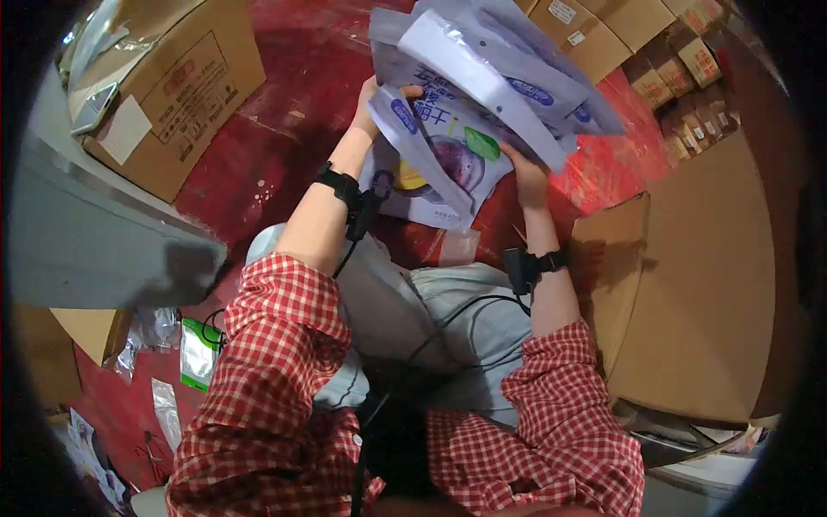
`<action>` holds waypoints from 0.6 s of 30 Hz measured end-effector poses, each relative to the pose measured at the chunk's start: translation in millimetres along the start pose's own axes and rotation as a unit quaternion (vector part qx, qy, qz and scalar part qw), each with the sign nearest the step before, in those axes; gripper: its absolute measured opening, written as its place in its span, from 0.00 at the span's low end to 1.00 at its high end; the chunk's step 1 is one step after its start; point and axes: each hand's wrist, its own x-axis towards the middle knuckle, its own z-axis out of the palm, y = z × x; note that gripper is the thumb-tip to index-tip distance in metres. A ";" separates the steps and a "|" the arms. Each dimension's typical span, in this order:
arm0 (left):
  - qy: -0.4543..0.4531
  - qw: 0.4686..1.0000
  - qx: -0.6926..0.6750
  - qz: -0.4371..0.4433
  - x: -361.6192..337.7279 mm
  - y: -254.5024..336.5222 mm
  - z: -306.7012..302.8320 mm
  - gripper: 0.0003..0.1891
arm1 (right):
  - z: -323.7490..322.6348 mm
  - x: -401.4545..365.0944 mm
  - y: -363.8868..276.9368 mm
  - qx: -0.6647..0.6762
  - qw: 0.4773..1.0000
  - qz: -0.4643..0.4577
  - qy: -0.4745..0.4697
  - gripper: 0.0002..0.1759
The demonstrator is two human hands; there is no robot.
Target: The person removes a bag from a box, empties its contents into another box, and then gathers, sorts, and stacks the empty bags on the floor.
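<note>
Several pale purple-white plastic packaging bags (pixel 465 185), printed with Chinese characters, a purple round fruit and a green leaf, are fanned out in front of me above the floor. My left hand (pixel 369 108) grips the bags at their left side, its thumb on the printed face and the other fingers hidden behind. At the lower right edge, my right hand (pixel 529 179) is closed on the bags, with its thumb side showing. The upper bags overlap and tilt to the right. A black strapped device sits on each wrist, with cables running from both.
A cardboard box (pixel 202 112) stands at upper left, a phone (pixel 95 108) on its edge. Below it is a grey surface (pixel 103 241). A large cardboard box (pixel 698 284) is close on the right. Stacked cartons (pixel 594 39) are at upper right. A green-white packet (pixel 198 366) lies on the red floor (pixel 297 60).
</note>
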 end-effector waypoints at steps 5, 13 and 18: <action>0.001 0.988 0.068 0.136 15.7 12.9 14.6 0.13 | -14.2 23.1 18.8 0.167 0.976 0.028 0.134 0.24; 0.098 0.973 -0.196 -0.074 12.5 3.4 7.7 0.14 | -73.0 48.6 -47.6 0.088 0.933 0.296 -0.183 0.42; 0.275 0.923 0.149 -0.224 16.4 -114.2 -63.4 0.19 | -70.7 0.0 55.1 -0.099 0.903 0.256 -0.331 0.53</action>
